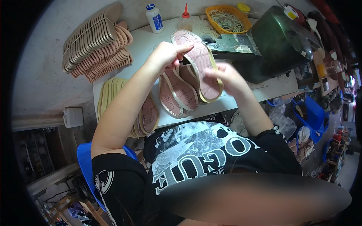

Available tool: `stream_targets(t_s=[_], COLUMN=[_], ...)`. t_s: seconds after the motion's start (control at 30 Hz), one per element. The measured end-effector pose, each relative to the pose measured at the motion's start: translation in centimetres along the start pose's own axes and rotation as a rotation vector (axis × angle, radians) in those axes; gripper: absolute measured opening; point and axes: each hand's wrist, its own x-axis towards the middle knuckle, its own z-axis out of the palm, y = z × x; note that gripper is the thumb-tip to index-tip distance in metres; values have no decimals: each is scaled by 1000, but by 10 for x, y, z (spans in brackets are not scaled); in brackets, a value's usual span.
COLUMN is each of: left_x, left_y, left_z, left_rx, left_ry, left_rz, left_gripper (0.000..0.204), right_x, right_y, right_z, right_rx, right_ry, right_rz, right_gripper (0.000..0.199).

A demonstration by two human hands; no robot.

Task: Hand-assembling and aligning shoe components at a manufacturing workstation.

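Note:
Over the white table I hold a pink shoe insole (201,62) with a cream-yellow edging strip along its right side and heel. At its upper left edge, my left hand (169,56) is closed, the thumb laid on the pink face. My right hand (229,78) pinches the right edge lower down, thumb on top and fingers behind. Beneath it lie more pink insoles with pale edging (177,94), partly hidden by the held one. To the left of them, a row of yellow-edged insoles (109,94) passes behind my left forearm.
A dark green machine (277,43) stands on the right of the table (139,39). Along the back are a white bottle (154,19), a red-tipped squeeze bottle (185,22) and a yellow basket (211,22) of cord. Tied bronze insoles (88,41) are stacked at far left.

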Motion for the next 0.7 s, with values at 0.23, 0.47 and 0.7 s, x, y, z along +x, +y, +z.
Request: stream_targets(t_s=[0.23, 0.47, 0.7], left_x=[4, 37, 70], left_y=[9, 13, 38], left_z=[-3, -20, -49], left_rx=[-16, 87, 713], left_ry=[24, -7, 127], left_rz=[3, -83, -34], left_gripper=[50, 56, 76], right_x=[-39, -19, 13], right_y=[28, 25, 4], right_z=[17, 35, 44], right_rx=[178, 382, 395], right_ry=[-94, 39, 161], right_rz=[88, -101, -102], right_gripper=[31, 35, 35])
